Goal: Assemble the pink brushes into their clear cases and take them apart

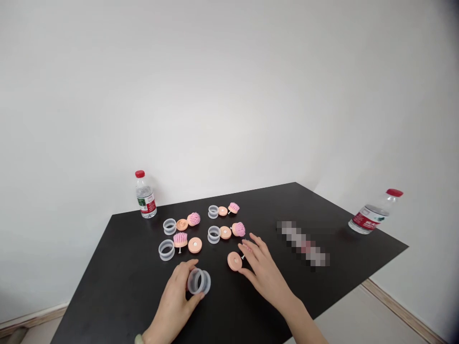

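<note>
My left hand (175, 296) grips a clear plastic spool-shaped ring (199, 281) between thumb and fingers, tilted near the table's front. To its right, my right hand (263, 270) has its fingers apart over a round peach disc (234, 261) with a pale centre. The thumb is at the disc's lower right edge; whether it presses on it I cannot tell. Under those fingers a pink-bristled brush head is mostly hidden, its white stem (243, 257) showing. Just beyond lie another clear ring (214, 234), a peach disc (225, 232) and a pink brush head (238, 229).
More rings, discs and brush heads, such as a brush head (180, 239), lie in sets on the black table (118, 272). One water bottle (146, 197) stands at the back left, another bottle (373, 215) at the right edge. A pixelated long object (303, 244) lies right of centre.
</note>
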`<state>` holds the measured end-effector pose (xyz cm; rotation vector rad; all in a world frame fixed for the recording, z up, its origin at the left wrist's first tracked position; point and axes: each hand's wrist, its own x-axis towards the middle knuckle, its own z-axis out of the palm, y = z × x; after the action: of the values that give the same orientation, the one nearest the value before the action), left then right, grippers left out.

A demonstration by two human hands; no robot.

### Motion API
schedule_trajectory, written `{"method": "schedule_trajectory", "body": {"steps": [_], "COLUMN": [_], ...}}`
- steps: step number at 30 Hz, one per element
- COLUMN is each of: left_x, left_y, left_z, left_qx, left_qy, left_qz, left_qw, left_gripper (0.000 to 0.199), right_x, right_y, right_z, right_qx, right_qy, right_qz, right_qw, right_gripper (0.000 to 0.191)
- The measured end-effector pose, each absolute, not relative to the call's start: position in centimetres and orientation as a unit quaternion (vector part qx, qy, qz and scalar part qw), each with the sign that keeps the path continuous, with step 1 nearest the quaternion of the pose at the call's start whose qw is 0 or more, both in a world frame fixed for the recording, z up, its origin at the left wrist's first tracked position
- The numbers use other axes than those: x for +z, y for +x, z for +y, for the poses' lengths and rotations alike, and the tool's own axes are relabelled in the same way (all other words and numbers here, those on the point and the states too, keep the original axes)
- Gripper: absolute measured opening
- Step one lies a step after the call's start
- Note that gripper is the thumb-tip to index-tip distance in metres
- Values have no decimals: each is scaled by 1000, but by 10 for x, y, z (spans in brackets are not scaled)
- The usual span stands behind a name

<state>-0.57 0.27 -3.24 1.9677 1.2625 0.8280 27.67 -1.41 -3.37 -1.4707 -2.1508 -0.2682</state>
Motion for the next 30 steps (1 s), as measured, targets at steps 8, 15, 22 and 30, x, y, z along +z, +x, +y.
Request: {"method": "schedule_trajectory", "body": {"steps": [8,15,22,30], "left_x": [-17,-26,-34,-46], "left_y": [37,69,55,17], "left_z": [12,23,14,5], "left_qx": [275,273,268,391], "left_qy": [814,813,805,724], "left_qz": [443,457,466,501], "left_qw": [255,236,251,267], "left_gripper": [33,31,50,44], "right_x": [-56,-74,-81,-64], "right_y": [298,297,298,311], "right_z": [-46,-53,-53,-41], "right_qx": [-148,-145,-122,-100], "right_qy": [-539,-521,-543,-580], "right_qz": [-723,-710,-686,-653], "right_qw": [406,450,469,476], "right_gripper": [27,20,24,21]}}
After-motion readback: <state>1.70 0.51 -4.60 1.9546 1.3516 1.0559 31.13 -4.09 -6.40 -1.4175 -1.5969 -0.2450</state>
